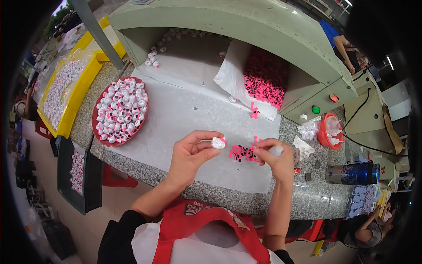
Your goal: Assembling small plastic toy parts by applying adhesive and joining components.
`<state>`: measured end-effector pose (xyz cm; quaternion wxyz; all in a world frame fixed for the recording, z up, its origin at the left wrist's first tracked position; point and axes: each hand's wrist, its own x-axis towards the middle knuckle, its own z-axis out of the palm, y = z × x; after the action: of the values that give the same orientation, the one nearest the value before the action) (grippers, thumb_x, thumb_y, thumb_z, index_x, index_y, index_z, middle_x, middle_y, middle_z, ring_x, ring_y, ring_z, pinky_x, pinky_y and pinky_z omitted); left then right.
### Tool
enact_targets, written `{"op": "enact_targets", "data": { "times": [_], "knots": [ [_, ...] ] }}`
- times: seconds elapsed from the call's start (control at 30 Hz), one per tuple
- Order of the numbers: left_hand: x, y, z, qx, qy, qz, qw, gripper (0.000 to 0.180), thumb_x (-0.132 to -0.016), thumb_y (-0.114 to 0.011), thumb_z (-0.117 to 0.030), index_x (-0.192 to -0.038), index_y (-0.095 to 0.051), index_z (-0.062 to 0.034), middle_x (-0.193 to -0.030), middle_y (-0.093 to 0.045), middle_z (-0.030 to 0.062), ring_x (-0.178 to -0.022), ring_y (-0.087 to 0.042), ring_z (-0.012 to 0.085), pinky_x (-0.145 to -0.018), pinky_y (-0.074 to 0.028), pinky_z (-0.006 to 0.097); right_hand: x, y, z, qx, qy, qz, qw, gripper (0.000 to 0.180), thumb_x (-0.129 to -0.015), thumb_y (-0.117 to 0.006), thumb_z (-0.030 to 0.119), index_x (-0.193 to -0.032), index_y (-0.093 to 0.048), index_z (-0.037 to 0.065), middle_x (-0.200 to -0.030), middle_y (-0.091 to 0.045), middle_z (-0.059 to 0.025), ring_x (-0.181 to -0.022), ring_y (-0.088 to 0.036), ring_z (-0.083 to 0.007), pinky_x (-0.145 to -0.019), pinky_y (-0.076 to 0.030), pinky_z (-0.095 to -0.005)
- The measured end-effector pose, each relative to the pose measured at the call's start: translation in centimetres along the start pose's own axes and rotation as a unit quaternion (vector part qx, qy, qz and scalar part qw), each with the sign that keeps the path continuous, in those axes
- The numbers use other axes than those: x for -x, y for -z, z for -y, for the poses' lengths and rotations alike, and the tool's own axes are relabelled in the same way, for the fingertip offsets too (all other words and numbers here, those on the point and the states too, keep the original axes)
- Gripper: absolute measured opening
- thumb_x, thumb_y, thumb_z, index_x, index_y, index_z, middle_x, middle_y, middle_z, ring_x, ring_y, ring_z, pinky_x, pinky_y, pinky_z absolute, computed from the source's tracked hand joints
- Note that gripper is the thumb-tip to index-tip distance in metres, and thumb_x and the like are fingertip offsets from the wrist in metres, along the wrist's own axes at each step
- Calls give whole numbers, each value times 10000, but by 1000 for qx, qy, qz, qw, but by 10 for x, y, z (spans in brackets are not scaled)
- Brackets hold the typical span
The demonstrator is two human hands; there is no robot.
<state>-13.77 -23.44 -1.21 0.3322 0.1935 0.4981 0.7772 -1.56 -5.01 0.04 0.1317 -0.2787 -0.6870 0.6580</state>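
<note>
My left hand (193, 152) pinches a small white figurine head (218, 142) with a pink patch between thumb and fingertips, over the paper-covered table. To its right, my right hand (277, 158) is closed, its fingertips at a small pile of pink and black plastic pieces (238, 152). A whitish rounded object (276, 151) is held within the right hand; its kind is unclear. Whether the fingertips also grip one of the pink pieces I cannot tell. At the left stands a red bowl (95, 118) heaped with similar white heads with pink and black parts.
A green-grey metal cabinet (228, 20) arches over the table, with many pink pieces (266, 83) on white paper inside. Right of it are a red basket (324, 132) and a blue bottle (351, 174). A yellow tray (90, 83) and a dark green crate (92, 185) lie left.
</note>
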Motion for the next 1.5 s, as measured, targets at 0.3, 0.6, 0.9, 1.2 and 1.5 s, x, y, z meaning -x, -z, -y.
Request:
{"op": "enact_targets", "data": {
  "times": [0.3,0.6,0.9,1.2,1.5],
  "knots": [
    [0,-11,-1,-20,-69,82,994,281,-763,-517,141,-1034,-522,66,-1135,-505,184,-1019,-537,233,-856,-469,325,26,-51,29,-93,22,-15,995,118,-684,-705,10,-741,-602,6,-678,-597,-32,-570,-535,-64,-494,-430,-194],
    [-3,-8,-9,-14,-55,143,988,279,-766,-542,104,-1041,-530,58,-1156,-486,202,-1035,-524,246,-852,-464,332,31,-55,22,-68,78,-60,993,148,-654,-696,-36,-772,-607,-17,-702,-594,-55,-579,-529,-79,-490,-417,-190],
    [8,-28,2,-146,-190,81,967,222,-805,-517,72,-1023,-544,40,-1070,-524,176,-985,-536,224,-827,-457,292,35,-50,20,-11,162,-63,985,174,-647,-678,-69,-804,-625,-16,-779,-594,-57,-715,-539,-105,-614,-412,-206],
    [7,-28,12,-136,-189,48,971,218,-806,-509,78,-1021,-540,52,-1073,-525,174,-958,-545,211,-810,-459,282,31,-52,17,-9,140,-66,988,157,-651,-683,-59,-792,-635,-10,-775,-601,-57,-709,-541,-102,-630,-420,-207],
    [-17,-13,12,110,113,34,987,307,-805,-555,-1,-1101,-477,17,-866,-615,91,-798,-604,142,-758,-479,240,10,-55,7,61,220,-73,971,238,-640,-691,-70,-860,-614,-22,-875,-592,-88,-714,-562,-98,-609,-454,-204]
  ]
}}
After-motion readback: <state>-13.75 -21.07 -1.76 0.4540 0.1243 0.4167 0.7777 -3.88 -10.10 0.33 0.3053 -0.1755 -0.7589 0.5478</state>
